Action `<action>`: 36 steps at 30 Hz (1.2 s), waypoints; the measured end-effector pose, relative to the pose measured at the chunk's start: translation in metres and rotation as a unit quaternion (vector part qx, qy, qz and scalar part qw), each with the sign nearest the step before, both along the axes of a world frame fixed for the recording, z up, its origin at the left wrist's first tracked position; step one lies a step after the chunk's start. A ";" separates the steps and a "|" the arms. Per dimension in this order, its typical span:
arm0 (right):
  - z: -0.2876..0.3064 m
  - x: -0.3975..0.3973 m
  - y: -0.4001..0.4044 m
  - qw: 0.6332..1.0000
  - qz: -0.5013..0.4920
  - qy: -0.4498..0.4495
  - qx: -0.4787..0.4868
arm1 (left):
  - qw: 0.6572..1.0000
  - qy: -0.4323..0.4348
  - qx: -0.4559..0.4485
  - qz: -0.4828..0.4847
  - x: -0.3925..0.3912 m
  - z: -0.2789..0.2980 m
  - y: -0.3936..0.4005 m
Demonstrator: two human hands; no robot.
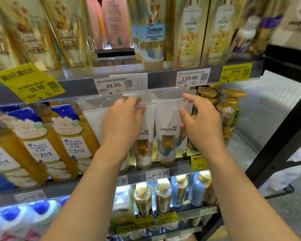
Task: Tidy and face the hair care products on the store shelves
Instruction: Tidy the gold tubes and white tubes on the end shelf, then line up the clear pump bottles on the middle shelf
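Left hand [122,123] grips the top of one white Pantene tube [144,136]. Right hand [201,125] pinches the neighbouring tube [169,129] — thumb in front, fingers seemingly behind it.

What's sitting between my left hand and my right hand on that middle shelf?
In the head view, two white Pantene tubes: the left hand grips one tube, the right hand holds the other.

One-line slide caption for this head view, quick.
Left hand and right hand grip white Pantene tubes on the middle shelf, beside Head & Shoulders bottles.
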State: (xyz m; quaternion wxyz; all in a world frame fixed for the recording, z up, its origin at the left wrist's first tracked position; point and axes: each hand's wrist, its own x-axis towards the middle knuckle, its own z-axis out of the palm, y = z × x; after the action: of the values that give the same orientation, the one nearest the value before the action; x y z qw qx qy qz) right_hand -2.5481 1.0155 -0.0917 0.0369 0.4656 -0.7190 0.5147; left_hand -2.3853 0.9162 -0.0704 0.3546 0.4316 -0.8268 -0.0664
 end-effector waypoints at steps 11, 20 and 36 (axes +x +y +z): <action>0.010 0.019 0.039 0.999 0.014 0.007 -0.046 | 0.990 0.105 -0.062 -0.069 0.002 0.012 0.041; 0.018 0.071 0.033 0.988 0.151 -0.036 0.007 | 0.986 0.152 -0.046 -0.049 0.060 0.017 0.071; 0.032 0.295 0.026 0.913 0.393 -0.098 0.048 | 0.979 0.145 -0.061 0.131 0.304 0.018 0.134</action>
State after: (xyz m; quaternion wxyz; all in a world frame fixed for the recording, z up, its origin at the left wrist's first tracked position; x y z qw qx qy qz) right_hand -2.2527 1.0411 -0.0596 -0.2617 0.6589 -0.5017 0.4956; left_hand -2.0812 1.0500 -0.0525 0.5022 0.4991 -0.7055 -0.0305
